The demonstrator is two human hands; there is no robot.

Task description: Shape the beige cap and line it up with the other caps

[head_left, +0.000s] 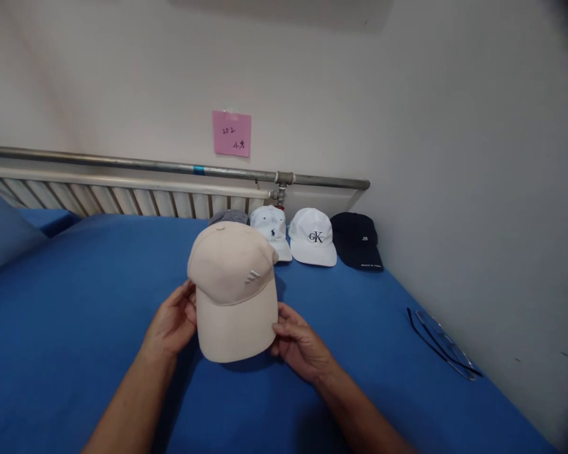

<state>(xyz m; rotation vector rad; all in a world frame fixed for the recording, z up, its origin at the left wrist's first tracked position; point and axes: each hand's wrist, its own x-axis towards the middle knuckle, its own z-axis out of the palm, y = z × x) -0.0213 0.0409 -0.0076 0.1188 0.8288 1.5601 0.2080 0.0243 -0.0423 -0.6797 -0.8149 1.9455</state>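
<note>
A cream baseball cap (231, 265) with a small striped logo is held up above the bed, its brim toward me. My left hand (174, 320) grips it at the left side, fingertips hidden behind the cap. At the brim's right edge, my right hand (299, 340) pinches it between thumb and fingers. Behind it stand a grey cap (228, 216), partly covered by the cream one, a white cap with a small dark emblem (271, 222), a white cap with CK-like letters (311, 228) and a black cap (355, 234), side by side.
A blue sheet (99, 302) covers the bed. Eyeglasses (445, 343) lie near the right wall. A metal pipe (146, 165) and a radiator (156, 203) run along the back, below a pink note (231, 133). A blue pillow (4, 230) sits at the left.
</note>
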